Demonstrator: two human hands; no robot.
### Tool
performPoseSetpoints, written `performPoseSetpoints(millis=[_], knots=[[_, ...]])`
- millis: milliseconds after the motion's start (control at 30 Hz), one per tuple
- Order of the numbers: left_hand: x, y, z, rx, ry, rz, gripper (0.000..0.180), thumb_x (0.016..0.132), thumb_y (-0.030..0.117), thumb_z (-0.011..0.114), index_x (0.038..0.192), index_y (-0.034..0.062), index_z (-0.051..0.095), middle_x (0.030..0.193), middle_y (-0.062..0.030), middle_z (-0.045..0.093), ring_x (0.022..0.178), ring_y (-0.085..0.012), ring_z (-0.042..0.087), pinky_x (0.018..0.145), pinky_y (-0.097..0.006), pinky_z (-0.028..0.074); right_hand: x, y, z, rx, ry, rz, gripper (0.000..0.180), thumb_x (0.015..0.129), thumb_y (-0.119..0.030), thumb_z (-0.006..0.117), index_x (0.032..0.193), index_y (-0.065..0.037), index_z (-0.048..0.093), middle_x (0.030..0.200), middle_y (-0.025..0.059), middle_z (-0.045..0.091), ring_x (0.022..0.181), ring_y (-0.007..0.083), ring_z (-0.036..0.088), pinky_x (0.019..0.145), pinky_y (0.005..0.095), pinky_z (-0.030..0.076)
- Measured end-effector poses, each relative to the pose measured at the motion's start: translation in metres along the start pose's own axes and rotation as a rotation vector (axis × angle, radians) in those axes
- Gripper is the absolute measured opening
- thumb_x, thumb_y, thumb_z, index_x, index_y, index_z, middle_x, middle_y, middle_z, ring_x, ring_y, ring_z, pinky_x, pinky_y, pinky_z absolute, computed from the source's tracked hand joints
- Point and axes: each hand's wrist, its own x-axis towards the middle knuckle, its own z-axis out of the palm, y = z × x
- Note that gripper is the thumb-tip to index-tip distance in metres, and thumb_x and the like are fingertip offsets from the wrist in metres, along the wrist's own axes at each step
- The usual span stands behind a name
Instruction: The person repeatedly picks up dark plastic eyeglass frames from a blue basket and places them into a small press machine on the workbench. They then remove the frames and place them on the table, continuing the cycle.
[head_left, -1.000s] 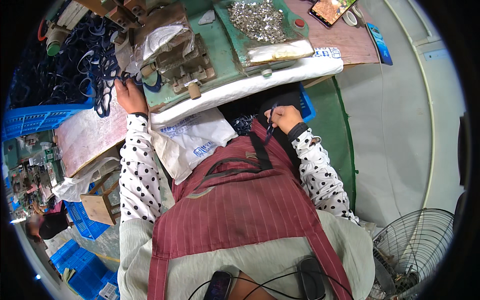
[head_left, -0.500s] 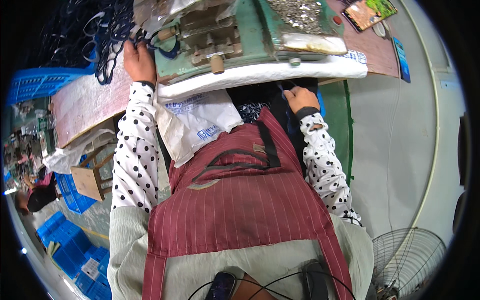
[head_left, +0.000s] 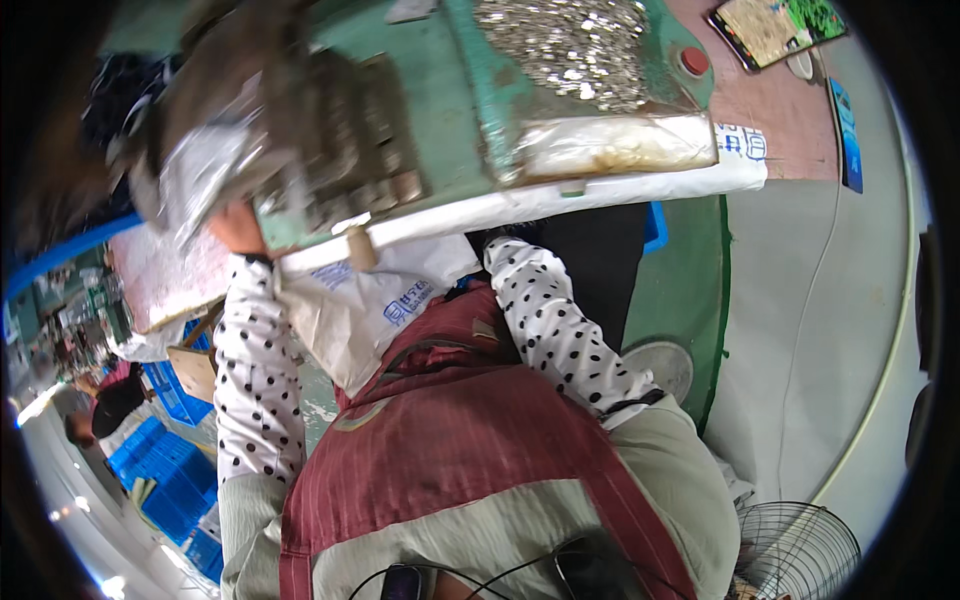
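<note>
My left hand (head_left: 238,228) is at the left side of a metal bench machine (head_left: 350,150), by crumpled clear plastic (head_left: 215,160). Its fingers are hidden and blurred, so I cannot tell what they hold. My right forearm, in a dotted white sleeve (head_left: 550,300), reaches in under the bench's front edge. The right hand itself is hidden in the dark there. Between my arms a white plastic bag (head_left: 350,310) with blue print hangs below the white padded edge (head_left: 620,185) of the bench. A wooden knob (head_left: 361,248) sticks out from the machine.
Small shiny metal parts (head_left: 570,50) lie heaped in a green tray on the bench. A red round cap (head_left: 693,61) and a phone (head_left: 775,30) are at the right. Dark straps (head_left: 125,95) pile up far left. A wire fan (head_left: 800,550) stands low right; blue crates (head_left: 160,470) lower left.
My right hand has gone left and under the bench edge, out of sight. My left hand has moved from the dark straps, nearer to me. The view has shifted; the machine and plastic are now blurred.
</note>
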Motion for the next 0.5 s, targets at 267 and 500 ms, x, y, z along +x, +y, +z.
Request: performPoseSetpoints(millis=[267,500], knots=[[-0.024,-0.001,-0.064,0.112,0.007,-0.093,0.017,0.084,0.005,0.056,0.096,-0.0035,0.063,0.085,-0.0193,0.065,0.076,-0.0296,0.062,0.068,-0.038,0.046,-0.007,-0.016,-0.006,0.114,-0.041,-0.098,0.037,0.086,-0.025,0.057,0.121,-0.012,0.059,0.111,0.0103,0.059,0.093,0.022,0.055,0.075,0.0333,0.044],[-0.037,0.022,-0.116,0.197,-0.029,-0.143,0.016,0.084,0.005,0.056,0.095,-0.0044,0.063,0.084,-0.019,0.065,0.075,-0.0279,0.061,0.069,-0.038,0.046,-0.008,-0.021,-0.012,0.203,-0.068,-0.156,0.034,0.088,-0.022,0.056,0.119,-0.009,0.06,0.103,0.0096,0.059,0.085,0.0192,0.054,0.069,0.0307,0.042]])
